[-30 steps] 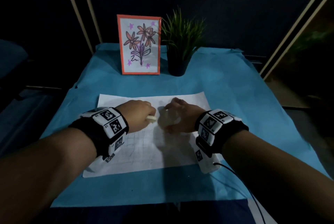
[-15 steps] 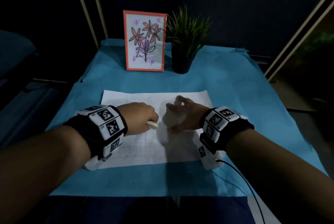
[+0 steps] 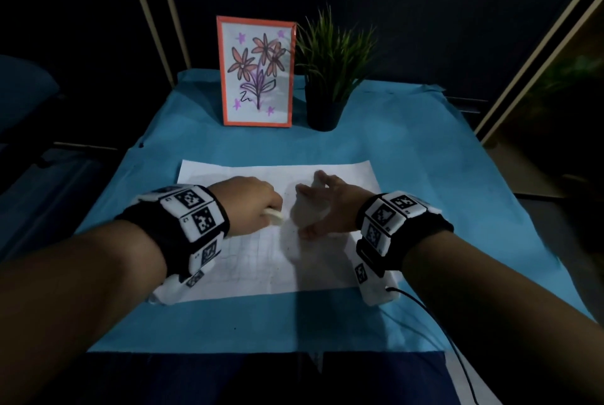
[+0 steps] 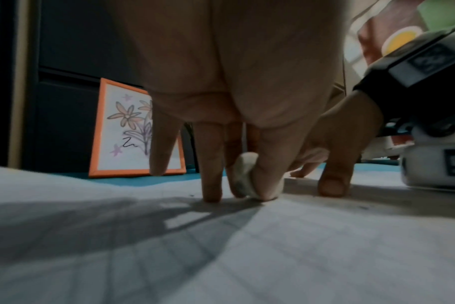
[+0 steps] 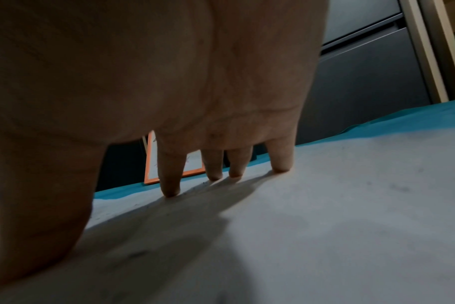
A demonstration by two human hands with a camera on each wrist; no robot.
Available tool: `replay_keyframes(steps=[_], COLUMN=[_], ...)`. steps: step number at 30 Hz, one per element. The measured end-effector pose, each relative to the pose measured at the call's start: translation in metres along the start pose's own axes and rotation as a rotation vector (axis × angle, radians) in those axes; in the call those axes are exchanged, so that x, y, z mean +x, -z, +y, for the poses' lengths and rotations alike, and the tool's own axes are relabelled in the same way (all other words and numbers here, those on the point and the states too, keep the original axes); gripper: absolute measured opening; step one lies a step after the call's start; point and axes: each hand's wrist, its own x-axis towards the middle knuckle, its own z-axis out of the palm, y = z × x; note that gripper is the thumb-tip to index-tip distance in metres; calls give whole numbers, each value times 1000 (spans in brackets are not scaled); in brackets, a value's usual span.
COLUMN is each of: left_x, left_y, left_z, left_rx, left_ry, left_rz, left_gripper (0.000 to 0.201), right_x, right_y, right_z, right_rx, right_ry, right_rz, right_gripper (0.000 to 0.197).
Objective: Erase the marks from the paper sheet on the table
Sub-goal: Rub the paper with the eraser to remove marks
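- Here we are at the counter (image 3: pixel 209 149), blue cover over it, and the paper sheet (image 3: pixel 255 260) lies flat in the middle, faint grid lines showing across its near half.
- The left hand (image 3: pixel 248 205) is curled tight, thumb and fingers pinching a small white eraser (image 4: pixel 243 178), its lower edge pressed right down on the sheet.
- The right hand (image 3: pixel 330 205) is spread wide, holding nothing, fingertips (image 5: pixel 170 190) planted on the paper just beside the eraser to pin it.
- Dark crumbs dot the sheet near those fingertips; rubbings, I'd say.
- That sheet looks thin and light. I reckon it will slide or buckle under a hard stroke, so the pinning hand wants to sit close to the rubbing.
- The eraser looks soft and worn round; best gripped low, near the working edge.
- Short strokes leading away from the pinning hand seem safest; pushing toward it could crease or tear the paper.
- At the back, a framed flower drawing (image 3: pixel 258 71) and a potted plant (image 3: pixel 327 77) stand well apart from the action.
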Motion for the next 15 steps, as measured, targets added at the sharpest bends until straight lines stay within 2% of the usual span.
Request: replay_keyframes(steps=[3,5,8,12,15], left_x=[-2,-7,-9,-6,-7], left_y=[-8,-11,-7,-7,-10], left_z=[3,3,-1,-3,-2], left_rx=[6,-8,-43,-119,-125], left_ry=[0,-49,-43,68,74], left_rz=[26,-12,-60,79,83], left_gripper=[18,17,22,21,12], right_x=[4,6,5,6,6], right_y=[-3,-5,-3,-5,-9], right_z=[2,3,3,4,4], right_rx=[13,23,6,52,63], right_ry=[-6,-19,-7,-3,3], right_rz=[-15,-14,-3,32,97], right_gripper=[91,94,92,90,87])
